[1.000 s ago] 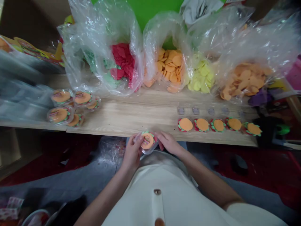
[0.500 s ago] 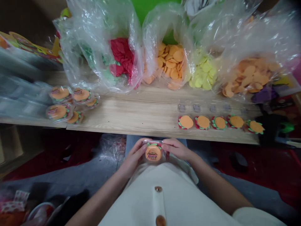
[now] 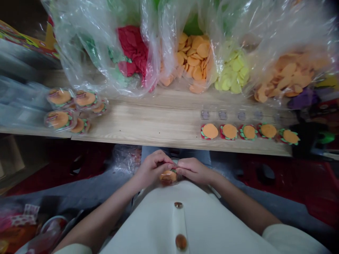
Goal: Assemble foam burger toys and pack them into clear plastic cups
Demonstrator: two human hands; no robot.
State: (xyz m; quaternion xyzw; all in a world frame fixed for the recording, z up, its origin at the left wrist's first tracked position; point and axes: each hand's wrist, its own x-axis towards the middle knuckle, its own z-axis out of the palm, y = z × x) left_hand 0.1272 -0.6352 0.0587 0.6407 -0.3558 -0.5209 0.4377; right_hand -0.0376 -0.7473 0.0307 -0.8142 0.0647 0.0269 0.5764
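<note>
A toy burger in a clear plastic case [image 3: 167, 177] sits between my hands, close to my lap below the table edge. My left hand [image 3: 156, 165] is closed, its thumb and fingers pinching the upper rim of that case. From the other side my right hand [image 3: 192, 169] also grips the rim, fingertips almost meeting the left ones. The fingers hide the top of the case. On the table at right, several open clear cases stand in a row, each holding a toy burger [image 3: 210, 131] with an orange bun, green and red layers.
Closed burger cases [image 3: 60, 119] are stacked at the left of the wooden table [image 3: 140, 121]. Behind stand plastic bags with red pieces [image 3: 132, 49], orange discs [image 3: 194, 58], yellow pieces [image 3: 234, 72] and more orange discs [image 3: 288, 76]. Red stools [image 3: 280, 180] flank me below.
The case has tilted, so its printed top no longer faces up. Both hands have moved closer together over its upper edge. The view has shifted slightly.
</note>
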